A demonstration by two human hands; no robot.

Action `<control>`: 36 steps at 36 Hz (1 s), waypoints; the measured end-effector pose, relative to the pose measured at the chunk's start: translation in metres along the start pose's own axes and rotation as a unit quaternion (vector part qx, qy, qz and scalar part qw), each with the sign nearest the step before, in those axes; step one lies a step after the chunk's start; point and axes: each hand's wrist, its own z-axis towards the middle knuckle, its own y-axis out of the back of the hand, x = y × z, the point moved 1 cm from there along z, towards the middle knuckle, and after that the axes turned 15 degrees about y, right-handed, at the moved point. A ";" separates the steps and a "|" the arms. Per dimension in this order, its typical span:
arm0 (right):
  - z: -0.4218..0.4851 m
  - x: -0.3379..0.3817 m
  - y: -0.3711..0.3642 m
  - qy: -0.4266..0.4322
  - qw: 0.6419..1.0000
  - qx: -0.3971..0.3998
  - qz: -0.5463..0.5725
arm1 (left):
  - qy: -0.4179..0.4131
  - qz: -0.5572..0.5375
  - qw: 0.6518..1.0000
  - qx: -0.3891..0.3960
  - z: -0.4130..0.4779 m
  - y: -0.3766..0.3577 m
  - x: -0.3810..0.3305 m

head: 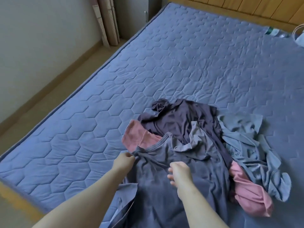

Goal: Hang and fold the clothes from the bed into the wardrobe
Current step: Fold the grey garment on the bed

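Fig.: early stage, approx. nothing put away yet. You are pinching the neckline of the dark grey T-shirt (pixel 172 183) w/ your left hand (pixel 125 159), its grip clamped on a bunch of fabric; your right hand (pixel 179 172) is pressing on the shirt's chest just beside it, fingers curled, but whether that grip is holding cloth you cannot tell. Beyond and to the right of both grips, the other clothes are lying in a heap on the bed (pixel 148 63): purple garment (pixel 181 119), pink garment (pixel 250 193), grey-blue garment (pixel 246 137). No wardrobe or hangers in view. Judgement: you are starting on item 1; everything else is still waiting.
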 end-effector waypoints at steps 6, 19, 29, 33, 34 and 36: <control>0.019 -0.028 -0.005 -0.024 0.998 -0.055 0.002 | -0.024 0.104 0.994 -0.002 0.045 -0.022 -0.006; -0.007 -0.046 0.021 -0.031 0.996 -0.076 0.033 | 0.086 0.135 0.984 0.082 0.033 -0.042 0.000; -0.067 -0.025 0.076 0.018 0.996 -0.050 0.076 | 0.012 -0.020 0.985 0.169 -0.085 -0.042 -0.038; -0.102 -0.023 0.117 0.055 0.994 -0.041 0.085 | -0.055 -0.047 0.975 0.208 -0.155 -0.067 -0.039; -0.111 -0.025 0.128 0.058 0.993 -0.041 0.090 | -0.074 -0.047 0.971 0.222 -0.173 -0.076 -0.038; -0.130 -0.031 0.152 0.060 0.992 -0.044 0.105 | -0.111 -0.022 0.966 0.234 -0.209 -0.096 -0.033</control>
